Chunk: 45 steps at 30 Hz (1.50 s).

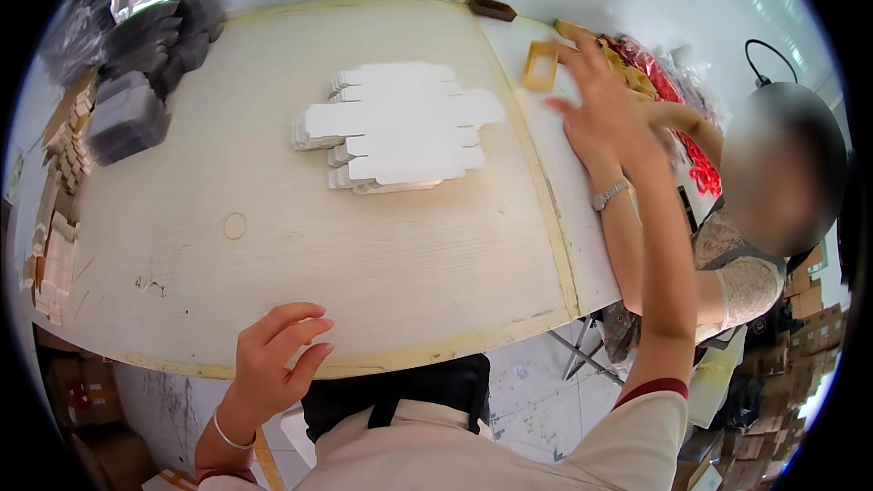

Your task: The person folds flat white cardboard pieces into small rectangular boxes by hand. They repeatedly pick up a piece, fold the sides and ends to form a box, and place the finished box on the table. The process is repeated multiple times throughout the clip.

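Evidently hollow yellow rectangular frame; left grip loosely parted, empty; right grip unclear.

Clock centred on the tabletop.
- 1 o'clock: flat white cartons, stacked; main obstacle to a low crossing.
- 10 o'clock: grey plastic pieces, heaped; blocks far-left corner.
- 8 o'clock: thin elastic band; slight hindrance.
- 2 o'clock: yellow frame just beside right hand; co-worker's forearm near it, crowding that side.
- 11 o'clock: lane between cartons and grey heap.
- 5 o'clock: wide lane, cartons to near edge.
- 7 o'clock: left hand, room ahead.
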Each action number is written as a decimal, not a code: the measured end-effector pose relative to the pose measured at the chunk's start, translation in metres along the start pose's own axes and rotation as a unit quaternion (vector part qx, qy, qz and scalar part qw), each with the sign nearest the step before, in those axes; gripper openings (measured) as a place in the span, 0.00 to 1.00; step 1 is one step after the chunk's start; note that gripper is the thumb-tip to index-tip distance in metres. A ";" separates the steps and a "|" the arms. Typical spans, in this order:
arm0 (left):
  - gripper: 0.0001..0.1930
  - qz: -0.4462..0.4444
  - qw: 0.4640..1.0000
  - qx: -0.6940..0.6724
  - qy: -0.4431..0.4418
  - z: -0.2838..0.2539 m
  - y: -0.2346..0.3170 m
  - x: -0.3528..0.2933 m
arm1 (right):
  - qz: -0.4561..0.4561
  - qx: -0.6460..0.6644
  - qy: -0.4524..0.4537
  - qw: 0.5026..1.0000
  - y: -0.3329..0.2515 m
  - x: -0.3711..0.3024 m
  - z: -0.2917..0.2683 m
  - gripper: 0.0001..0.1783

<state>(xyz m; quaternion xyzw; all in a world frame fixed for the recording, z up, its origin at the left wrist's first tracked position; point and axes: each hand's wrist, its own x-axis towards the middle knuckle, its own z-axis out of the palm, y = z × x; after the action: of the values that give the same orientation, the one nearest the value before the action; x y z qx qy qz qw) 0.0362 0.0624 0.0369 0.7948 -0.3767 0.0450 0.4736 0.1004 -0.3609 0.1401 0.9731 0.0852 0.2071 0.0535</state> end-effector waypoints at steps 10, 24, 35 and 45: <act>0.08 0.054 0.998 0.018 -0.020 0.003 0.007 0.007 | -0.093 0.317 -0.156 0.931 -0.078 0.013 0.070 0.15; 0.06 0.076 0.996 0.024 -0.045 0.007 0.021 0.006 | -0.165 0.293 0.011 0.942 -0.104 -0.012 0.085 0.14; 0.16 -0.276 0.940 -0.133 -0.148 0.003 -0.044 0.108 | -0.048 0.326 -0.202 0.922 -0.094 0.006 0.056 0.23; 0.13 -0.259 0.943 -0.160 -0.131 0.027 -0.037 0.123 | -0.040 0.340 -0.044 0.939 -0.093 0.014 0.069 0.06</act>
<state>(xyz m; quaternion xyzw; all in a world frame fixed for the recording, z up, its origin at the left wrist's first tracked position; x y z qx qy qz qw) 0.1404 -0.0173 0.0481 0.7774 -0.2185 -0.2452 0.5365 0.1279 -0.2718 0.0697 0.9374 0.1868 0.1200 -0.2681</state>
